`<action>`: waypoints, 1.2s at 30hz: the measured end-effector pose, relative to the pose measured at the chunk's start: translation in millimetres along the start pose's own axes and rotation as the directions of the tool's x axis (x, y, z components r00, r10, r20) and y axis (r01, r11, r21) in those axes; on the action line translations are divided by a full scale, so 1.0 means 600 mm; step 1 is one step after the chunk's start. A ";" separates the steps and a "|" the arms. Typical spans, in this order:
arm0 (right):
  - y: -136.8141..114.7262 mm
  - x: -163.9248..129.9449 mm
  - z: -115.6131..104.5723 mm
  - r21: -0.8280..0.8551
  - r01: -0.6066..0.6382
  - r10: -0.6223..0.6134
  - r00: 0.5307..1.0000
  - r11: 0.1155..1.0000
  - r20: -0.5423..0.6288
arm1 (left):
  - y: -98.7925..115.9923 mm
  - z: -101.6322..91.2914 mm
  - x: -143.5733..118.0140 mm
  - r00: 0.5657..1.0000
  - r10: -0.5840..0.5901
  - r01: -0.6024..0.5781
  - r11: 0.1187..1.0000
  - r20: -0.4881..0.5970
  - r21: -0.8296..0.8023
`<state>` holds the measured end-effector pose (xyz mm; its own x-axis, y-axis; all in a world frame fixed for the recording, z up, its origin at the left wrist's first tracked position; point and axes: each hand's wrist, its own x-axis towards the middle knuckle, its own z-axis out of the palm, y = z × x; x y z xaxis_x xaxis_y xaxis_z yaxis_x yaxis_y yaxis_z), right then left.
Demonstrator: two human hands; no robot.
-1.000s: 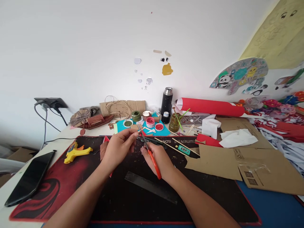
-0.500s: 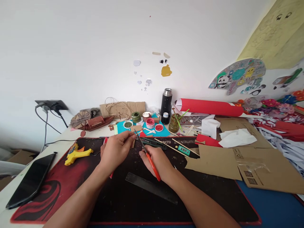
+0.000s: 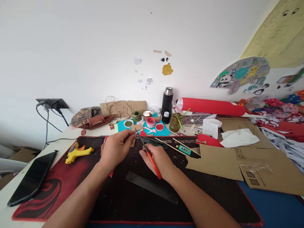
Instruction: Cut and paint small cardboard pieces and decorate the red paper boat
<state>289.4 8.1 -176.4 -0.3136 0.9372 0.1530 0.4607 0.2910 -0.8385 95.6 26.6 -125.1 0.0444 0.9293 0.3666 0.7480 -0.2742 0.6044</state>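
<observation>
My right hand (image 3: pixel 158 158) is closed round a pair of scissors (image 3: pixel 153 163) with orange handles, the blades pointing up and to the left. Close to the blade tips, the fingertips of my left hand (image 3: pixel 116 147) are pinched together. Whatever lies in that pinch is too small to make out. A red piece (image 3: pixel 111 174) shows partly from beneath my left hand, most of it hidden. Below both hands a clear ruler (image 3: pixel 152 188) rests on the black desk mat (image 3: pixel 209 196). Behind the scissors lies a dark green utility knife (image 3: pixel 154 143).
A yellow glue gun (image 3: pixel 78 152) and a black phone (image 3: pixel 33 179) are at the left. Paint jars (image 3: pixel 136 116), a black thermos (image 3: pixel 167 101) and a red paper roll (image 3: pixel 211 107) stand along the wall. Cardboard (image 3: pixel 216 161) covers the right side, beside thin sticks (image 3: pixel 186 147).
The view has shifted very slightly. Both hands and the scissors keep nearly the same pose, blade tips still beside the left fingertips.
</observation>
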 end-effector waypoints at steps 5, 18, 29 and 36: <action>-0.002 0.003 -0.008 0.066 0.000 -0.004 0.998 0.998 0.057 | -0.024 0.013 -0.002 0.976 0.216 -0.202 0.951 -0.035 0.234; -0.014 -0.001 -0.018 0.163 -0.085 0.061 0.988 0.983 0.143 | -0.033 0.016 -0.004 0.946 0.314 -0.324 0.906 0.079 0.271; -0.010 0.000 0.000 0.044 -0.066 0.063 0.997 0.997 0.053 | 0.008 0.010 -0.002 0.998 0.049 -0.048 0.998 0.040 -0.030; -0.008 -0.001 0.007 -0.032 -0.019 0.019 1.000 0.999 0.000 | 0.001 0.009 0.007 0.930 -0.196 0.336 0.794 0.310 -0.506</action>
<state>283.8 5.2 -175.0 -0.3051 0.9424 0.1368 0.4928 0.2792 -0.8242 99.7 31.5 -127.2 0.0998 0.9950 0.0032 0.2742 -0.0306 0.9612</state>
